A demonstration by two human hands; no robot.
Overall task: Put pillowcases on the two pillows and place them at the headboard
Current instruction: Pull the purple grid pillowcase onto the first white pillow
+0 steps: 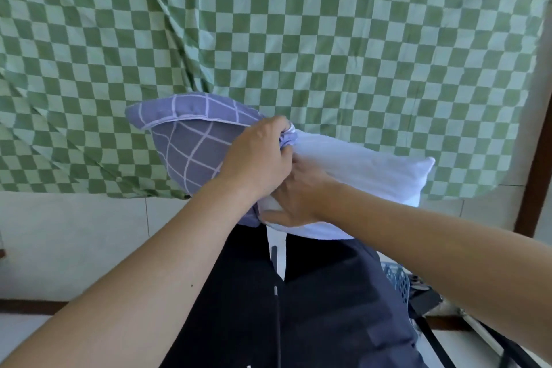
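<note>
Head view, first pillow partly cased. I saw the white pillow (367, 170) held in the air in front of the person's body, above the near edge of the bed spread with a green checked sheet (328, 39). The blue grid-patterned pillowcase (191, 146) covered only the pillow's left end; the right part lay bare. The left hand (257, 155) had its fingers curled and clamped on the bunched rim of the pillowcase at the pillow's upper edge. The right hand (295, 197) pressed against the pillow's underside with the thumb stretched along the lower edge; whether its fingers gripped cloth I could not tell, since the left hand hid them. I judged the task to be at an early stage: this case remained to be drawn fully over, no second pillow was in view, and nothing had been placed at the headboard, which did not show.
</note>
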